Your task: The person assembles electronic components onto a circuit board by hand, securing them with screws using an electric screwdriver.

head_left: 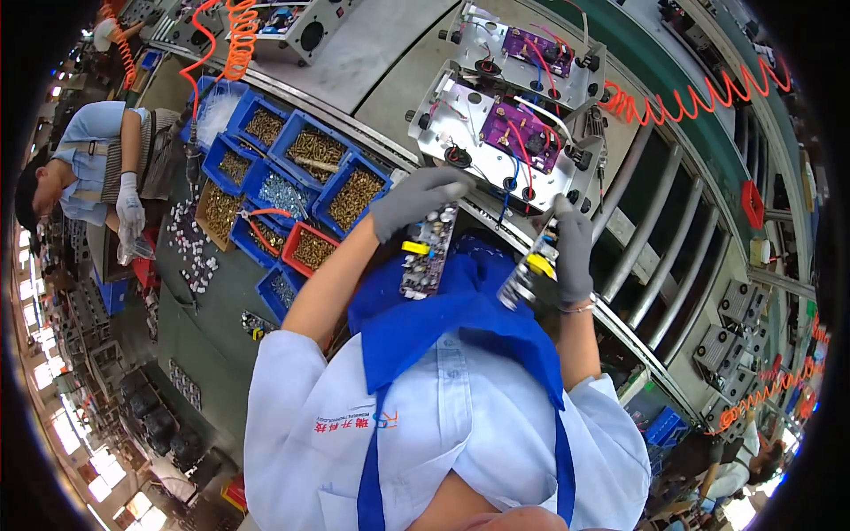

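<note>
Both my hands wear grey gloves. My left hand (414, 205) is closed on the upper end of a narrow circuit board (431, 252), which hangs in front of my blue apron and carries a yellow component. On the other side, my right hand (575, 252) grips a second narrow circuit board (524, 281), held tilted, also with a yellow part. Just beyond both hands lies an open metal chassis (460, 115) with a purple circuit board (524, 134), red and blue wires and black knobs. The fingertips of both hands are partly hidden by the boards.
Blue bins (305, 152) of screws and small fittings stand left, beside a red bin (312, 250) and pliers (263, 221). Another chassis (487, 40) sits farther back. Coiled orange hoses (239, 40) hang overhead. Metal rollers (642, 239) run along the right. A co-worker (93, 159) is at left.
</note>
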Demonstrator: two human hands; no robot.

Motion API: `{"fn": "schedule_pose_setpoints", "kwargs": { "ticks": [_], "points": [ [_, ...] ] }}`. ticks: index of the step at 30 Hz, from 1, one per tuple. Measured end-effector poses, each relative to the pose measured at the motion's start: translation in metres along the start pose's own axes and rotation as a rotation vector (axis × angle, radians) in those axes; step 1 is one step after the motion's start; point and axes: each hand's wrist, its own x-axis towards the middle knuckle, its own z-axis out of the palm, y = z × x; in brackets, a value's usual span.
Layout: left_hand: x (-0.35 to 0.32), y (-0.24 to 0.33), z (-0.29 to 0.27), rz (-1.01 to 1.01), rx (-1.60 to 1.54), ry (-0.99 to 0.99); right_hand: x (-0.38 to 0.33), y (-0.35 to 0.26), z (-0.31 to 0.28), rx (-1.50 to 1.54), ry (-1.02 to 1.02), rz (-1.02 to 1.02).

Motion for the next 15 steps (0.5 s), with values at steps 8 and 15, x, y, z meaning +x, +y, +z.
{"fn": "schedule_pose_setpoints", "kwargs": {
  "ticks": [8, 15],
  "points": [
    [0.099, 0.007, 0.059, -0.194, 1.522, -0.441, -0.05, 0.029, 0.021, 0.013, -0.544, 0.259],
    [0.101, 0.053, 0.027, -0.048, 1.316, -0.378, -0.057, 0.032, 0.021, 0.256, -0.353, 0.224]
  ]
}}
